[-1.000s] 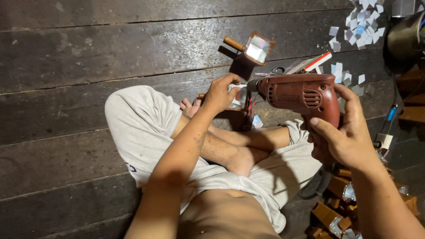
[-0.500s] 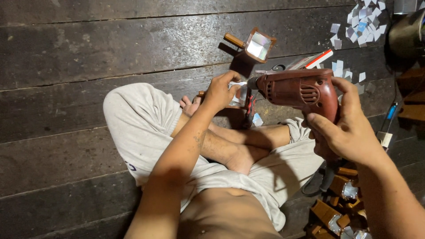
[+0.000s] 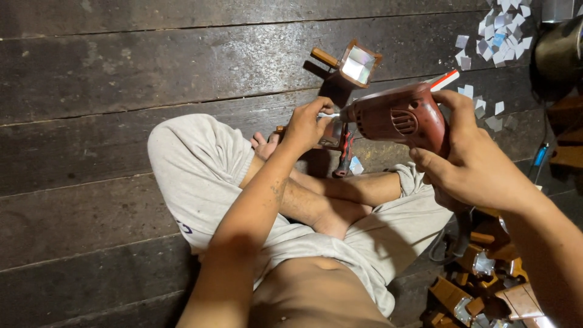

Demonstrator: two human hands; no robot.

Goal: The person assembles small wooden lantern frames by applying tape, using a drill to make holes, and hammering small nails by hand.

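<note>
I sit cross-legged on a dark plank floor (image 3: pixel 121 73). My right hand (image 3: pixel 470 161) grips a red electric drill (image 3: pixel 395 115) by its handle, with the bit pointing left. My left hand (image 3: pixel 306 124) pinches a small wooden piece with a shiny mirror face (image 3: pixel 331 135) at the drill's tip, above my feet. A dark tool with a red handle (image 3: pixel 345 155) lies just under that piece.
A wooden-framed mirror piece with a handle (image 3: pixel 355 62) lies on the floor beyond the drill. Several small mirror squares (image 3: pixel 498 30) are scattered at the top right. A pile of wooden mirror pieces (image 3: pixel 486 285) sits by my right knee. A blue-handled tool (image 3: pixel 539 157) lies at right.
Both hands and the drill have shifted slightly; my left hand stays at the drill's tip on the small piece. Little else differs.
</note>
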